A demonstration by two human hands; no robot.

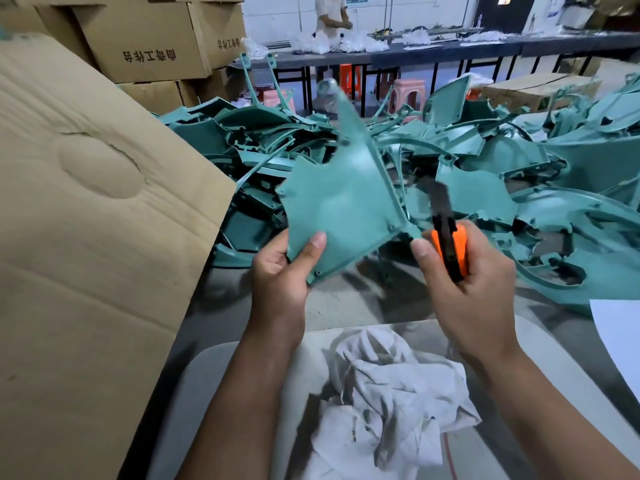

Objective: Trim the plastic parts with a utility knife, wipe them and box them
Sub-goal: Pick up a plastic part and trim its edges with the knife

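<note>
Crumpled rag [388,393], hand-held teal panel [341,199] — flat, pointed

The left hand [280,271] holds a part [341,209] by its near corner, raised above the table [346,306]; the right hand [471,282], just right of it, grips a knife [448,237], blade up beside the part's right edge; behind both, a heap of parts [485,161] spreads across the table to the right; a rag [388,403] lies nearest, below the hands; a box flap [86,220] stands at left, stacked boxes [145,39] behind it; a sheet [620,341] lies at right; a long bench [450,50] stands farthest back.
</note>
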